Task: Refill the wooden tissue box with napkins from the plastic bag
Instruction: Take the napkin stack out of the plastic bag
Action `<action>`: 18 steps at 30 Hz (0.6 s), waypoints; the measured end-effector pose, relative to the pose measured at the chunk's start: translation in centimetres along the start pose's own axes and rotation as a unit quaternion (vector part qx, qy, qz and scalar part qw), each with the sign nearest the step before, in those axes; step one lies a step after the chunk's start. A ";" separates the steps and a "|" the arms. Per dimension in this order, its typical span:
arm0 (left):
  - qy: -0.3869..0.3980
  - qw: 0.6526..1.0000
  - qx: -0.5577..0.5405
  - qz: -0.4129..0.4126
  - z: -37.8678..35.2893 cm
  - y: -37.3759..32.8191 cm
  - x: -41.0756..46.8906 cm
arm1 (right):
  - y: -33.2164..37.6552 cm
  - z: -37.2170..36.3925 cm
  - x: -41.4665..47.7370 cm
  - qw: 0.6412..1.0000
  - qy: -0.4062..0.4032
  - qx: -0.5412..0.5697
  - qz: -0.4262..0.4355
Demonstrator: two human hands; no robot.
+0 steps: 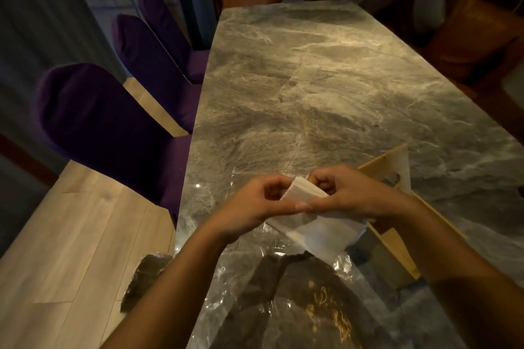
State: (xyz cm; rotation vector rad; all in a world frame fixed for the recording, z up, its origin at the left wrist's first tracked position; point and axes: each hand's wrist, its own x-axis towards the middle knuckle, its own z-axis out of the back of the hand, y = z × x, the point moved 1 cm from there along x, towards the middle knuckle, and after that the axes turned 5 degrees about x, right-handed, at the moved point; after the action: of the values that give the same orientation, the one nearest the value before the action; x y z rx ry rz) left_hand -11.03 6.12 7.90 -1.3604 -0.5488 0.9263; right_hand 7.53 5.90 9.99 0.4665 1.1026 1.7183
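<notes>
Both hands, left hand [255, 201] and right hand [348, 193], pinch the napkin stack [304, 193] (square its edges first) before lowering into the wooden tissue box [397, 241].

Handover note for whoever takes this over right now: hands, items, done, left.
Left hand: shut on the napkins, gripping the stack's left side.
Right hand: shut on the same stack from the right, fingers curled over its top edge.
Napkins: white stack held above the table, out of the plastic bag, which lies crumpled at the near edge.
Wooden box: just right of the hands, open, partly hidden by the right arm; a wooden panel stands behind the right hand.
Done: stack pulled from bag.
Left: put the stack in the box and close it.
</notes>
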 end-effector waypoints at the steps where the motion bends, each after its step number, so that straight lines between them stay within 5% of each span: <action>1: -0.005 1.000 0.007 -0.009 -0.2 0.0 0.0 | 0.0 -0.1 0.1 1.000 -0.002 -0.006 0.002; 7: -0.063 0.997 0.020 -0.041 -0.4 0.5 -0.4 | -0.8 -0.3 -0.4 0.998 -0.006 0.069 -0.008; 18: -0.232 0.966 -0.111 -0.003 -0.6 2.0 -1.5 | -3.3 -1.6 -2.9 0.932 -0.179 0.312 -0.048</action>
State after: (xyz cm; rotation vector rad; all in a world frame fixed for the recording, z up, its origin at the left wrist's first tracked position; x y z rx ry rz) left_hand -11.83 4.41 6.13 -1.3385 -1.0375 1.2159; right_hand 9.28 2.90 6.93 1.0571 1.3554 1.1057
